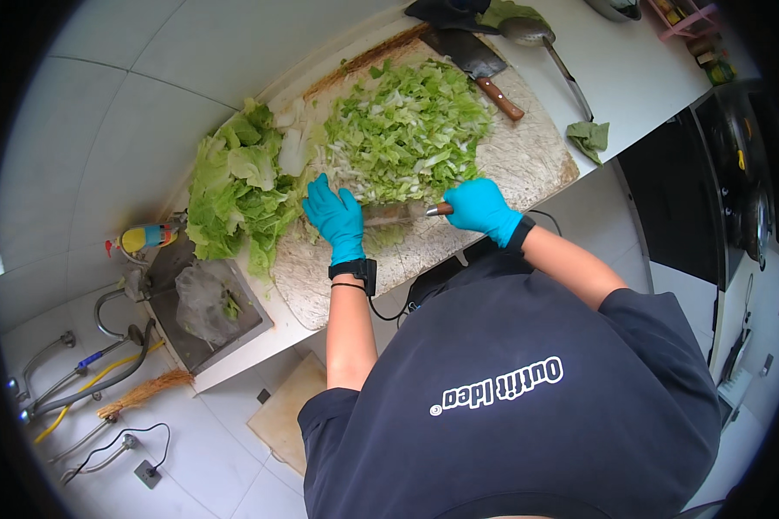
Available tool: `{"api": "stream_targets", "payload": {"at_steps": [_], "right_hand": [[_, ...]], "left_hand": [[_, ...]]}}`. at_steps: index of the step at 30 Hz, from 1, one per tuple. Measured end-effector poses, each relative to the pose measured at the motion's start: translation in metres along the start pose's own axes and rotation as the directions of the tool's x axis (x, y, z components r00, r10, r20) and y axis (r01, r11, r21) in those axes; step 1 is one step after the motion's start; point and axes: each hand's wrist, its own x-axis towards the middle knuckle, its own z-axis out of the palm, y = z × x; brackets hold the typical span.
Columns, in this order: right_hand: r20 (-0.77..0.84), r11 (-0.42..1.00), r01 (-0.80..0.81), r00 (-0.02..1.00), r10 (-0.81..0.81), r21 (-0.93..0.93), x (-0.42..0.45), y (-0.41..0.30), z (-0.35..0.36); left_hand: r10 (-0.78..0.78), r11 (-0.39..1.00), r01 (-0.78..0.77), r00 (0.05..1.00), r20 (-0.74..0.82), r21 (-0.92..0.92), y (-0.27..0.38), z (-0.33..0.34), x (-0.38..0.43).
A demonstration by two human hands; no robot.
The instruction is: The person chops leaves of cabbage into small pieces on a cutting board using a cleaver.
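Observation:
My right hand (pixel 480 206), in a teal glove, grips the wooden handle (pixel 439 209) of a knife. Its wide blade (pixel 395 214) points left, low over the cutting board (pixel 513 170), along the near edge of a heap of chopped leafy cabbage (pixel 409 133). My left hand (pixel 335 217), also gloved, lies palm down by the blade's far end, thumb apart from the fingers. Whether it touches the blade I cannot tell. Just left of it are uncut cabbage leaves (pixel 240 175); a pale leaf rib (pixel 292 152) lies beyond the fingertips.
A cleaver (pixel 472 57) rests on the board's far right part. Beside the board are a metal ladle (pixel 568 71) and a green cloth (pixel 588 139). To the left, a sink (pixel 250 308) holds a plastic bag (pixel 202 305); a yellow bottle (pixel 148 238) stands behind it.

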Motion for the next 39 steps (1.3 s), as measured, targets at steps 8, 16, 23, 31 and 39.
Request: {"api": "stream_targets", "payload": {"at_steps": [8, 16, 23, 31, 39], "right_hand": [[0.079, 0.99, 0.041, 0.996, -0.031, -0.132, 0.023, 0.07, -0.098], [0.242, 0.982, 0.132, 0.965, -0.098, -0.132, 0.047, 0.127, -0.081], [0.318, 1.0, 0.028, 0.948, -0.024, -0.008, 0.055, 0.157, -0.047], [0.275, 0.998, 0.046, 0.961, -0.034, -0.036, 0.06, 0.148, -0.056], [0.185, 0.998, 0.058, 0.981, -0.056, -0.006, 0.037, 0.15, -0.041]], "left_hand": [[0.183, 0.973, -0.188, 0.982, -0.048, -0.132, 0.092, -0.009, 0.047], [0.257, 0.966, -0.257, 0.966, -0.001, -0.01, 0.122, 0.031, 0.034], [0.287, 0.945, -0.293, 0.956, 0.064, 0.144, 0.15, 0.031, 0.057], [0.176, 0.983, -0.182, 0.976, 0.127, 0.035, 0.132, 0.036, 0.053], [0.269, 0.958, -0.272, 0.962, 0.046, 0.086, 0.146, 0.03, 0.044]]}}
